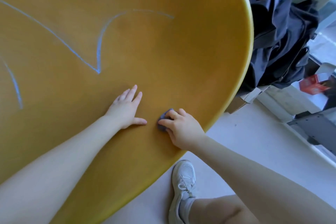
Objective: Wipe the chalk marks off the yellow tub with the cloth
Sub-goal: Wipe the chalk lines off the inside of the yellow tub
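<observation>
The right hand [181, 129] clutches a bunched blue-grey cloth [164, 119] against the yellow tub [163, 51] near its rim. The left hand [127, 109] lies open and flat just beside it. Blue chalk marks [99, 45] remain well apart, farther up the tub.

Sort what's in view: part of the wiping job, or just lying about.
Job: yellow tub; chalk marks; cloth in right hand; left hand flat on tub.
Lying about: dark fabric heap; cardboard box; red packet.
</observation>
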Tool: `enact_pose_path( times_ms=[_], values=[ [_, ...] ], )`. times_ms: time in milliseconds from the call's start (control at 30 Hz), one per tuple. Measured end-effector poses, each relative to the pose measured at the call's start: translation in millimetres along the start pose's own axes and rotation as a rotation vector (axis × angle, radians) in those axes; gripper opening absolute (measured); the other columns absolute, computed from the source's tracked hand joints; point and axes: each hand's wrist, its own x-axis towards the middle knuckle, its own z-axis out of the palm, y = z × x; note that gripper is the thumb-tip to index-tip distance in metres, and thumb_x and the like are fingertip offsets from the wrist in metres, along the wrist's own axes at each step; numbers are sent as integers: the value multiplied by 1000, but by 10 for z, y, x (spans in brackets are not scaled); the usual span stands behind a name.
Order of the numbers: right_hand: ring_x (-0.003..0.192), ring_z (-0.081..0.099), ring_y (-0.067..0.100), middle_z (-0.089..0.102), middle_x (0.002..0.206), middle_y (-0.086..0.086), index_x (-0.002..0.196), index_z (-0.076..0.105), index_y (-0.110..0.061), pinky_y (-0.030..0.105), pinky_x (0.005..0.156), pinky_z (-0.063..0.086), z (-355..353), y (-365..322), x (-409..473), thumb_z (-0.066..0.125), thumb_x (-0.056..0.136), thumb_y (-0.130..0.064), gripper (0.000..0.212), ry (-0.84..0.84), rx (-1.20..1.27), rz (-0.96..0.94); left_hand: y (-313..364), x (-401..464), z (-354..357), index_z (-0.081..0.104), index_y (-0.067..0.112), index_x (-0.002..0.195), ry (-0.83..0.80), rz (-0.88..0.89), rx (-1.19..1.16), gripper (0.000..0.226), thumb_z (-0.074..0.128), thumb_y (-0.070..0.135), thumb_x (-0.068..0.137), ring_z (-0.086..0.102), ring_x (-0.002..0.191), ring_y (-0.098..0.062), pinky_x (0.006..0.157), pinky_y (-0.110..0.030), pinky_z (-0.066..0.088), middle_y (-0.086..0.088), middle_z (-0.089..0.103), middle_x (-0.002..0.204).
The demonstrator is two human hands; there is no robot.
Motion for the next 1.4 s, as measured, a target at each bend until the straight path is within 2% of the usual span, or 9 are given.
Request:
enact_pose_path(
  times_ms=[233,367,500,600,767,967,1100,1300,1400],
  values=[
    [77,58,31,62,80,11,76,67,-10,30,64,43,-680,995,272,51,65,-6,19,186,-505,265,110,-37,101,10,33,149,-76,144,-97,79,51,56,86,-1,145,-15,115,-35,12,6,-9,157],
    [75,58,33,62,79,14,75,67,-9,32,63,44,-535,835,306,41,65,-8,28,145,-422,315,158,-11,92,9,34,149,-90,110,-96,77,48,58,86,-1,145,-16,114,-36,15,7,-7,158],
    [73,58,33,65,83,10,85,69,-12,35,64,49,-139,220,136,35,75,-15,36,-31,-39,169,132,13,13,14,32,149,-121,120,-102,70,46,53,90,5,145,-16,115,-34,15,7,-3,158],
    [88,55,25,64,100,4,106,64,-16,28,76,40,-307,101,258,50,86,-7,26,-234,300,374,114,-10,-41,25,25,147,-38,119,-296,55,44,36,97,20,142,-17,116,-30,17,4,16,156],
    [66,60,20,62,82,11,95,55,-12,28,55,47,-621,113,388,49,94,-7,8,-45,1548,921,209,-160,-168,42,15,138,166,101,-989,38,35,16,101,50,121,-16,101,-23,32,0,49,136],
    [87,61,27,62,104,19,118,52,2,33,74,53,-608,-16,423,37,95,-17,34,-6,2106,968,402,-278,-322,55,22,109,101,85,-1525,16,44,21,98,62,86,-11,87,-30,47,3,64,97],
    [82,63,30,66,94,17,98,59,-5,38,73,52,-620,-68,554,33,98,-39,42,9,2059,1002,428,-264,-355,54,15,103,249,40,-1567,16,55,4,91,59,79,-12,76,-22,52,-2,62,93],
    [90,61,11,64,96,-2,95,63,-22,30,83,48,-672,-26,599,56,90,-37,17,-40,1331,704,330,-286,-414,54,10,103,352,-26,-1570,14,56,2,90,60,76,-14,65,-18,54,-5,62,92],
    [64,60,-2,62,84,-9,96,63,-18,9,58,47,-711,-78,669,68,82,-22,15,25,1004,697,317,-289,-472,55,8,103,364,-46,-1553,13,55,3,91,61,75,-13,68,-21,54,-4,63,90]
  ],
)
